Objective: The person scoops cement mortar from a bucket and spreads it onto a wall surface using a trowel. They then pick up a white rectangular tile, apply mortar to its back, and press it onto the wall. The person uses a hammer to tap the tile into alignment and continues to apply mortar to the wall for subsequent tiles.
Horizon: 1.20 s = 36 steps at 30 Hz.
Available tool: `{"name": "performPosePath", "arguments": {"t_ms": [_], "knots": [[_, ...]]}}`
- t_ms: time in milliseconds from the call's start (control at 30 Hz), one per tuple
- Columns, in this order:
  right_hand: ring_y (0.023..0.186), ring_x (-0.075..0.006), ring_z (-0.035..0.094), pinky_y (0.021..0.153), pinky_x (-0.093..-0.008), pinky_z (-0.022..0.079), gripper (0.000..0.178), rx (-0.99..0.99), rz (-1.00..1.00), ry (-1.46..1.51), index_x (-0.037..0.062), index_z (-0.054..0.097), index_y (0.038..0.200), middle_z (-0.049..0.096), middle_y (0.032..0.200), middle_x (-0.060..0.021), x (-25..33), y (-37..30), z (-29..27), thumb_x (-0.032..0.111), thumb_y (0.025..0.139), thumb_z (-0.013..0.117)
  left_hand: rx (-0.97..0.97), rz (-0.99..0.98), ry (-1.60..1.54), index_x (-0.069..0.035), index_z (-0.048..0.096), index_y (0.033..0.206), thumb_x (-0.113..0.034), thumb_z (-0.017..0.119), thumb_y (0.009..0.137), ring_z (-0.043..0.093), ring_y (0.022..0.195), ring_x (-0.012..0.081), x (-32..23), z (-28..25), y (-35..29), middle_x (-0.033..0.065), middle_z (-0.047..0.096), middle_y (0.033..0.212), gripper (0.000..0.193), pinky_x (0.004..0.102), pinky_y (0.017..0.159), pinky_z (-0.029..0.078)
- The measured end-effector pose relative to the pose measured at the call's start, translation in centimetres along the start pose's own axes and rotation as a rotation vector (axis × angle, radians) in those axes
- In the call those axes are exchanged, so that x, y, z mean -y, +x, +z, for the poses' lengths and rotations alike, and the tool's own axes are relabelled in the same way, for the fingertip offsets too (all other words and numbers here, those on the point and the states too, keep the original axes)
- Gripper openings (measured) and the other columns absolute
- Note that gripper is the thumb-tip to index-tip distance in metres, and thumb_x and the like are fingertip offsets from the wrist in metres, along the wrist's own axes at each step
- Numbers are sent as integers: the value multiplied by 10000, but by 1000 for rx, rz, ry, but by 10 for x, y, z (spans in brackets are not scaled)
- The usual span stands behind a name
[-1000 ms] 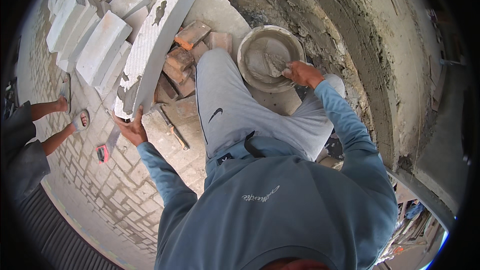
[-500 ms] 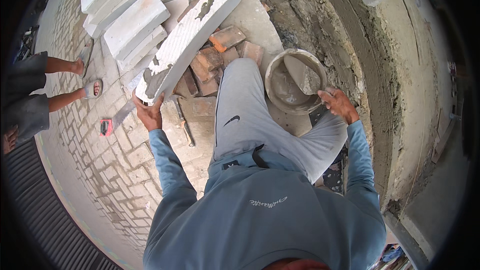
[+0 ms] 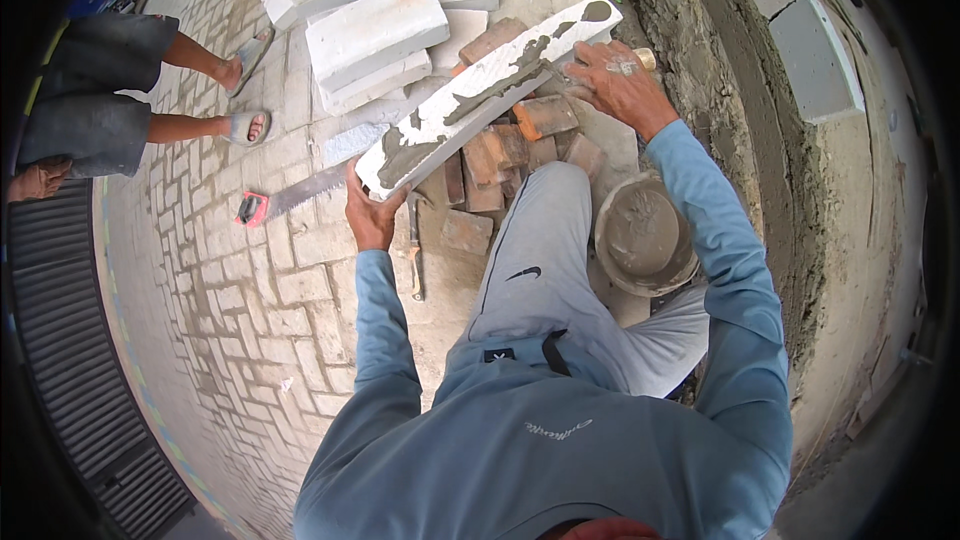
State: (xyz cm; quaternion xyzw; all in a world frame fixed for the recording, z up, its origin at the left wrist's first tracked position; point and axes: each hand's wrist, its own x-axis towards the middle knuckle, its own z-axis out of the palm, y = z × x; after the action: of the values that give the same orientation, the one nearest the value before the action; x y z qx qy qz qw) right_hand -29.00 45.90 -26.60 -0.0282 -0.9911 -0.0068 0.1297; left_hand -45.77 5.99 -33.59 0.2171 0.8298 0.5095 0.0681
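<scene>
A long white building block [image 3: 470,100] lies slanted in front of me, grey mortar patches along its upper face. My left hand [image 3: 372,212] is closed around its near left end, thumb on the side. At the far right end my right hand [image 3: 625,85] grips a trowel, whose pale wooden handle [image 3: 647,59] sticks out past the fist. The trowel's blade is mostly hidden by the hand and lies close against the block. A round bucket [image 3: 610,240] of wet mortar stands by my right leg.
White blocks [image 3: 375,25] are stacked beyond the long one. Broken red bricks [image 3: 545,117] lie under it. A handsaw with a red handle [image 3: 252,208] and a knife [image 3: 416,265] rest on the paving. Another person's legs [image 3: 195,127] stand at left. A mortar-covered trench edge runs along the right.
My right hand has lifted the trowel out of the bucket and moved it forward to the block's far end. More mortar covers the block's middle. The view has shifted left.
</scene>
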Motion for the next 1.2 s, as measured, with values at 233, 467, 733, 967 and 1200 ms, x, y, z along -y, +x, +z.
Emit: {"name": "performPosePath", "arguments": {"t_ms": [233,467,733,967,1200], "knots": [[1097,-308,598,931,-462,444,310,-132,1,-63,129,671,1147,599,1170,-103,-55,-2,35,290,887,727,4,-18,16,-14,414,1468,-128,893,702,599,1216,260,-2,3,1,179,595,1343,911,365,1073,460],[1031,-322,601,873,-482,439,334,-79,122,-116,125,677,1151,577,1077,-109,-73,-10,22,296,872,742,-34,5,17,-25,428,1458,-111,887,700,603,1208,261,7,4,4,183,624,1313,890,354,1054,458],[961,-299,633,848,-483,499,409,-21,403,158,58,621,1229,604,1083,-114,-77,-34,51,349,949,691,-34,54,5,-28,447,1438,-105,881,693,602,1196,252,3,7,6,149,624,1294,866,348,1050,453],[557,-76,544,441,-250,488,387,356,1028,1553,43,569,1095,569,795,-23,23,-38,-11,424,1030,567,-38,36,-24,-20,445,1439,-123,888,690,599,1212,251,11,4,3,154,618,1311,876,347,1057,450],[543,-87,529,424,-246,461,408,517,901,1731,36,559,1075,565,787,-19,102,-43,-34,443,1035,563,4,24,-76,4,399,1466,-100,875,710,577,1224,244,10,2,2,163,584,1342,899,350,1090,422]]}}
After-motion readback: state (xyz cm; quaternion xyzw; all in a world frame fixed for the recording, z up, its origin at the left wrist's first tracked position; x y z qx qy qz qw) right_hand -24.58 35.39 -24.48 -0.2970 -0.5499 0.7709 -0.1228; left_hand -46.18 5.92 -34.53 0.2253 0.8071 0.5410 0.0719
